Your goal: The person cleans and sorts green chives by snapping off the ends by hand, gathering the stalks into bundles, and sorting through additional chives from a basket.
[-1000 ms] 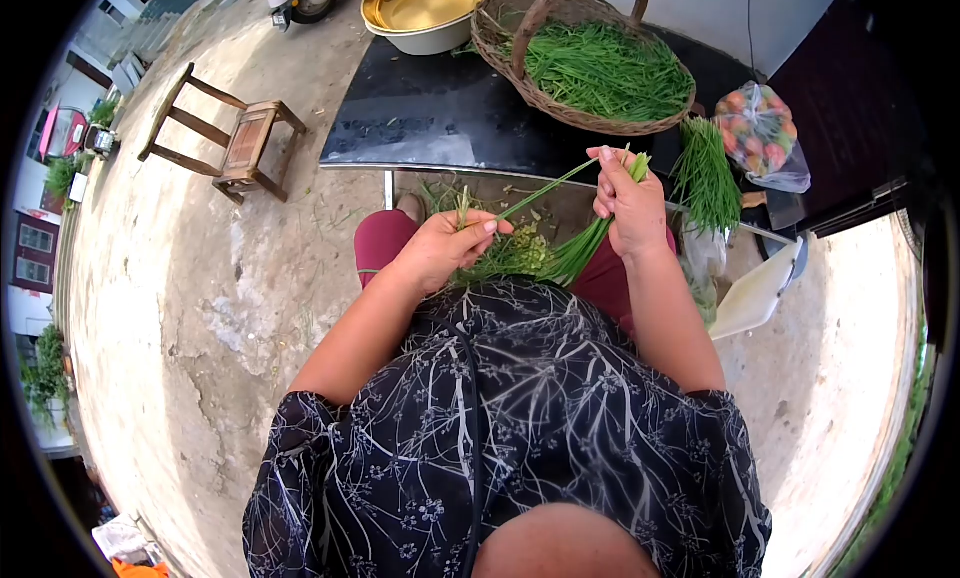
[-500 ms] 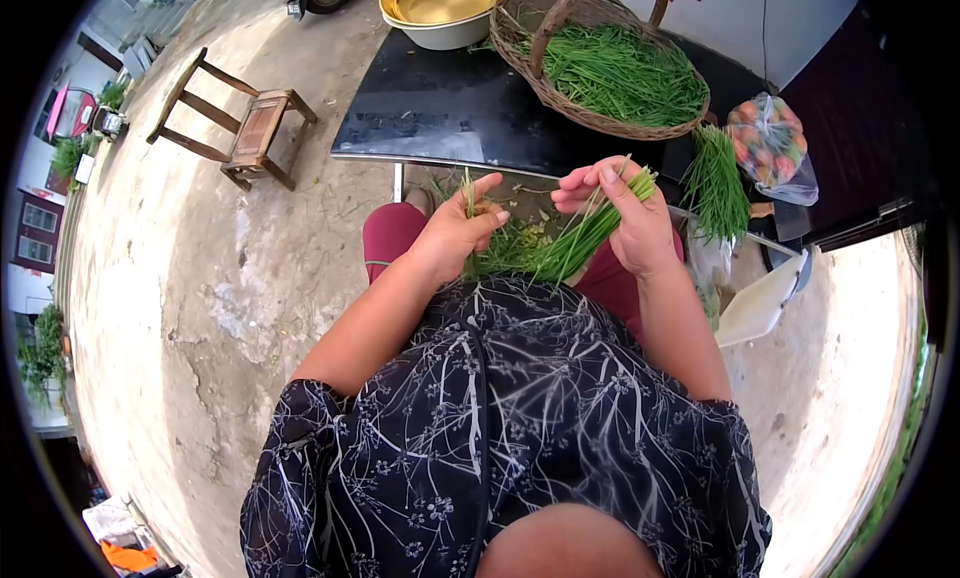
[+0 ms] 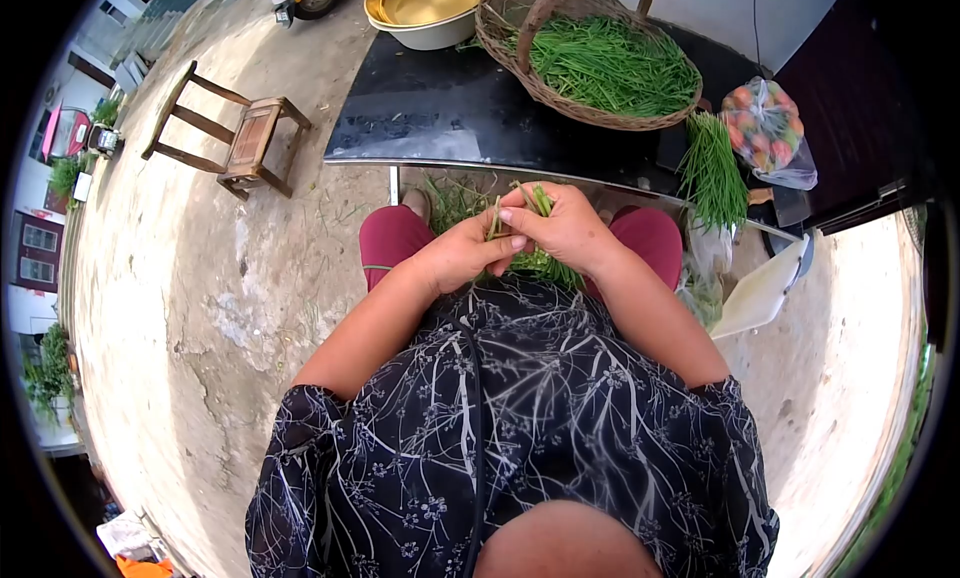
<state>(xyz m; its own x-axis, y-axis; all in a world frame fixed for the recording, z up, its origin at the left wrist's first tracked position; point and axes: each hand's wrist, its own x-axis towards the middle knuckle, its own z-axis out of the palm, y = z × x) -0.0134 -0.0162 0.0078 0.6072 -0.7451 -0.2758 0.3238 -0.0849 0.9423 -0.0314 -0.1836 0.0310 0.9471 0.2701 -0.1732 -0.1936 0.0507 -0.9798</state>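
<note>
Over my lap the two hands meet, fingertips touching. My left hand (image 3: 465, 252) pinches a few thin chive stalks (image 3: 495, 218) that point upward between thumb and fingers. In my right hand (image 3: 566, 230) is a small bunch of chives (image 3: 542, 200), its pale cut ends sticking up past the thumb. The lower part of that bunch is mostly hidden behind the hands, with some green leaves (image 3: 545, 266) showing below them. Loose trimmings (image 3: 455, 198) lie on the ground between my feet, partly covered by my hands.
A black table (image 3: 420, 118) stands in front, bearing a wicker basket (image 3: 600, 124) of chives, a gold basin (image 3: 425, 3), another chive bunch (image 3: 715, 168) and a bag of round fruit (image 3: 765, 128). A wooden chair (image 3: 258, 138) is to the left.
My right hand has moved left and down with the chives, and my left hand slightly right. The hands were apart and now touch at the fingertips.
</note>
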